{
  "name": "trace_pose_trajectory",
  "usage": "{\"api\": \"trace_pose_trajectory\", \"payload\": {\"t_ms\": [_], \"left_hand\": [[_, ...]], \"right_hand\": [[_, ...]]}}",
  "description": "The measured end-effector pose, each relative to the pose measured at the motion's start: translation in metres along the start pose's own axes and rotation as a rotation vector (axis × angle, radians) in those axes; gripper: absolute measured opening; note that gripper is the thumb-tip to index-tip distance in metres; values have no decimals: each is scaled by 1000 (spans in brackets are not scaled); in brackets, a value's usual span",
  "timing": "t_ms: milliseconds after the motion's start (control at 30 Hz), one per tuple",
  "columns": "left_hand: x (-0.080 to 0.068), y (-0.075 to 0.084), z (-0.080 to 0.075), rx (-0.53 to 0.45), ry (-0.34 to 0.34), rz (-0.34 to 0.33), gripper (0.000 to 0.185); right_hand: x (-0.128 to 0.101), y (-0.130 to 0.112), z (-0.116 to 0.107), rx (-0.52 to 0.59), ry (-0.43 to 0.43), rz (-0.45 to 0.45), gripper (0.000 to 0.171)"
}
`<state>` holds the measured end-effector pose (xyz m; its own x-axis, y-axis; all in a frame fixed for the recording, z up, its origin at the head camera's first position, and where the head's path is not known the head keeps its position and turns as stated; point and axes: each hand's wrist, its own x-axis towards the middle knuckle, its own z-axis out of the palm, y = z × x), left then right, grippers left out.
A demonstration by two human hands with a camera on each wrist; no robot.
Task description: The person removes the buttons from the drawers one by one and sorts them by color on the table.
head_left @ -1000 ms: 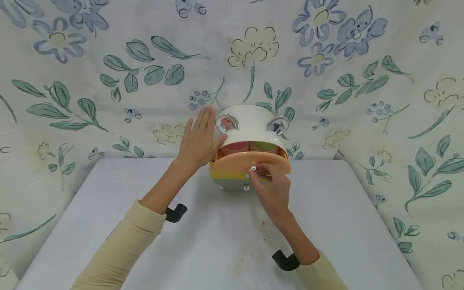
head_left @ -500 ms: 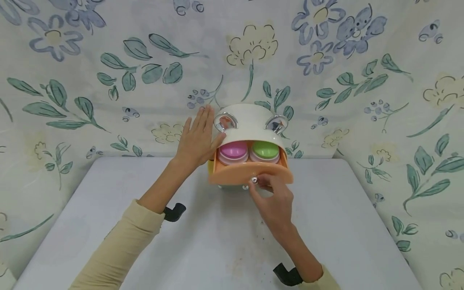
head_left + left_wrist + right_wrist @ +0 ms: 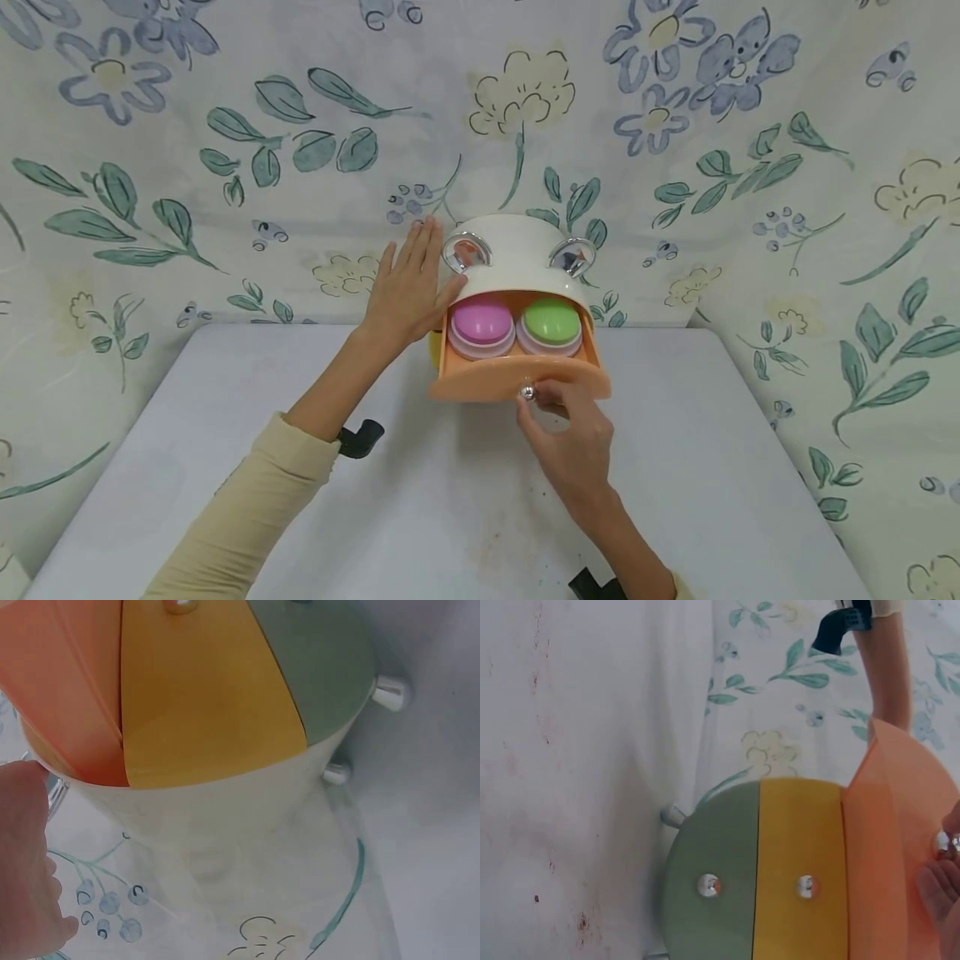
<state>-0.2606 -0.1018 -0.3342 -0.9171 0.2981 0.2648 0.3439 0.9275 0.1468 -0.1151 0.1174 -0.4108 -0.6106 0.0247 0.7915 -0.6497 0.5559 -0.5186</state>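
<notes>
- Left hand (image 3: 405,292): flat with fingers straight, at nine to ten o'clock against the side of the cabinet; it grips nothing and seems to brace it.
- White toy-like cabinet (image 3: 517,254): at twelve o'clock on the white table (image 3: 450,517), standing upright. Its yellow drawer (image 3: 799,840) and sage-green drawer (image 3: 720,844), below, are closed.
- Magenta dome-topped disc (image 3: 482,321): inside the orange drawer (image 3: 480,385), towards ten o'clock; button or lidded tub, I cannot tell.
- Orange drawer: slid out towards six o'clock, uncovering both discs. The step in hand appears to be drawing it open.
- Silver knob (image 3: 527,392): at the drawer front, between thumb and fingers.
- Green dome-topped disc (image 3: 552,322): towards two o'clock in the drawer, just beside the magenta one.
- Right hand (image 3: 573,433): at five o'clock, pinching the knob. The next move probably calls for a steady, level pull, or release if the opening suffices.
</notes>
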Motion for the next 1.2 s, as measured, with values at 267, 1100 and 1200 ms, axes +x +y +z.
{"api": "trace_pose_trajectory", "payload": {"t_ms": [267, 1100, 1200], "left_hand": [[0, 0, 0, 8, 1, -2, 82], [-1, 1, -1, -23, 0, 3, 80], [-1, 1, -1, -18, 5, 5, 80]], "right_hand": [[-6, -4, -2, -8, -8, 15, 26], [-20, -3, -5, -12, -45, 87, 23], [-20, -3, -5, -6, -43, 81, 23]]}}
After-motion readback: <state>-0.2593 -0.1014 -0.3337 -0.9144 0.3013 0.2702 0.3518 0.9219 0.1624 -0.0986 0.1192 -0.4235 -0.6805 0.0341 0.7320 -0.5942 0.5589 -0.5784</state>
